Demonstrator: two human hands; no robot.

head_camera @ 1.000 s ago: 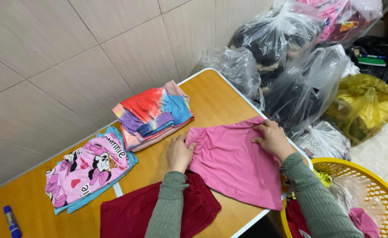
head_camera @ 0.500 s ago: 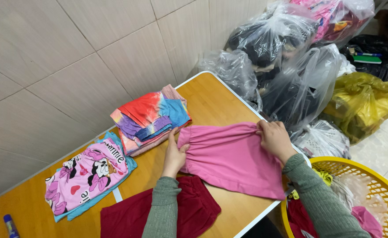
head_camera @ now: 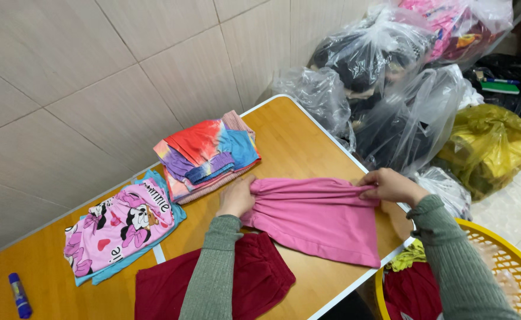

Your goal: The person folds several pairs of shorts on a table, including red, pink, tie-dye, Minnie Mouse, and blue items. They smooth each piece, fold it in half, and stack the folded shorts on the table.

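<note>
A pink garment (head_camera: pixel 320 218) lies spread on the wooden table (head_camera: pixel 284 136). My left hand (head_camera: pixel 238 196) pinches its upper left corner beside a tie-dye pile of folded clothes (head_camera: pixel 206 153). My right hand (head_camera: pixel 391 185) grips the garment's upper right corner near the table's right edge. The top edge is folded over between my hands. A dark red garment (head_camera: pixel 254 278) lies under my left forearm.
A folded pink cartoon-print garment on a blue one (head_camera: pixel 121 228) lies at the left. A blue glue stick (head_camera: pixel 19 294) sits at the far left. Plastic bags of clothes (head_camera: pixel 391 77) stand beyond the table. A yellow basket (head_camera: pixel 512 266) with clothes stands at the lower right.
Both hands have pulled the pink garment's top edge apart and stretched it wider. The right hand moved right toward the table edge; the garment now lies flatter and longer.
</note>
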